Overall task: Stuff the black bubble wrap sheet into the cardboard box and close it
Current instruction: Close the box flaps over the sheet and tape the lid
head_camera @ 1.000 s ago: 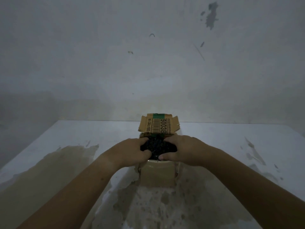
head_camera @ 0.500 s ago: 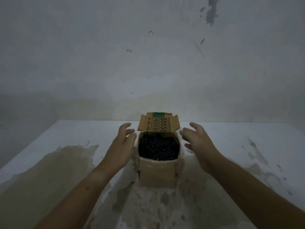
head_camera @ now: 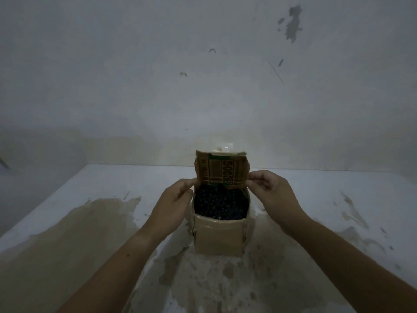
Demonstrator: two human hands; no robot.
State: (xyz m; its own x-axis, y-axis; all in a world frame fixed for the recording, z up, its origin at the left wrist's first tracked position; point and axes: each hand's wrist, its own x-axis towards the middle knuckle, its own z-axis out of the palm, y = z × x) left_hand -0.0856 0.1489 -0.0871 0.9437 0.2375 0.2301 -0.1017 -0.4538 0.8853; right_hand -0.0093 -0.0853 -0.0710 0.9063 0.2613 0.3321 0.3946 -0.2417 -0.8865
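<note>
A small cardboard box [head_camera: 218,237] stands upright on the table in the middle of the head view. The black bubble wrap sheet [head_camera: 221,204] fills its open top, level with the rim. The box's lid flap [head_camera: 222,169], printed with a barcode and green stripe, stands nearly upright at the back edge. My left hand [head_camera: 174,202] pinches the flap's left edge, and my right hand [head_camera: 269,190] pinches its right edge. Both forearms reach in from the bottom of the frame.
The white table [head_camera: 90,199] carries large brown stains on the left and in front of the box. A scuffed pale wall [head_camera: 203,86] rises right behind the table's far edge.
My hands lifted off the bubble wrap, spread to the box's sides, then took hold of the lid flap's edges. The flap has swung up from tilted back to nearly upright.
</note>
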